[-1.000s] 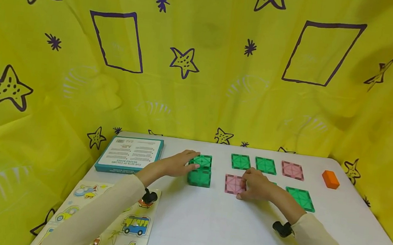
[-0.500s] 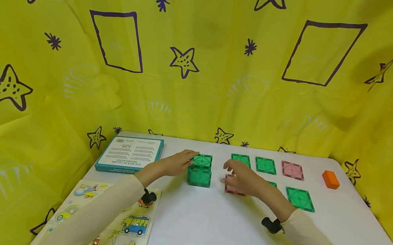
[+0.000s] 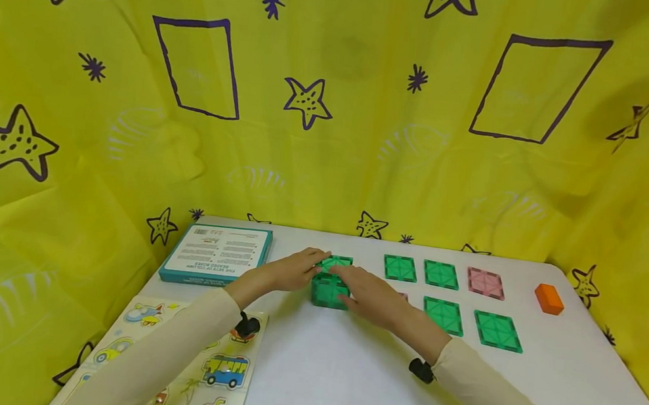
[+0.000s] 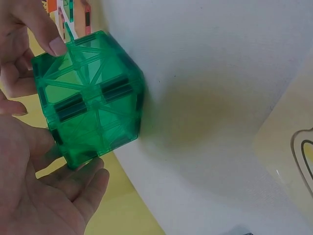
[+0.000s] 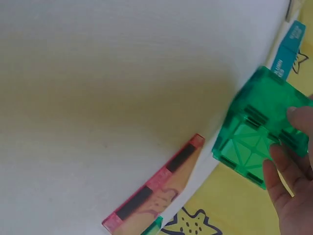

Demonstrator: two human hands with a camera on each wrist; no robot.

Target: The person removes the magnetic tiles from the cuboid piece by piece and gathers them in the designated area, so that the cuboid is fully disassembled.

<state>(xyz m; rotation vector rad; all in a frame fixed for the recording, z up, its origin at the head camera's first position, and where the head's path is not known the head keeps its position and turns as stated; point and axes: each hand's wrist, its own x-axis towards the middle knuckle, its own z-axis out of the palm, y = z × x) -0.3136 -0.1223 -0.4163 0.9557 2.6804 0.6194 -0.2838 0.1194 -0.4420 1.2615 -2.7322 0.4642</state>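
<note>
Green translucent square tiles form a box (image 3: pixel 329 297) near the table's middle, with an upper green face behind its front one. My left hand (image 3: pixel 292 270) holds the box from the left; in the left wrist view the fingers of this hand (image 4: pixel 36 188) bend round its lower edge. My right hand (image 3: pixel 372 297) grips the right side of the box. The left wrist view has the right thumb at a corner. In the right wrist view, fingertips of the right hand (image 5: pixel 296 196) touch the green box (image 5: pixel 254 142), and the far fingers are partly hidden.
Right of the box lie several flat green tiles (image 3: pixel 441 275), a pink tile (image 3: pixel 485 283) and a mostly covered pink tile (image 3: pixel 403 296). An orange block (image 3: pixel 548 299) is farther right. A teal-edged box (image 3: pixel 218 251) and a picture puzzle board (image 3: pixel 176 372) occupy the left.
My right hand has left the nearer pink tile and moved left onto the green box, uncovering a green tile. My left hand stays at the box.
</note>
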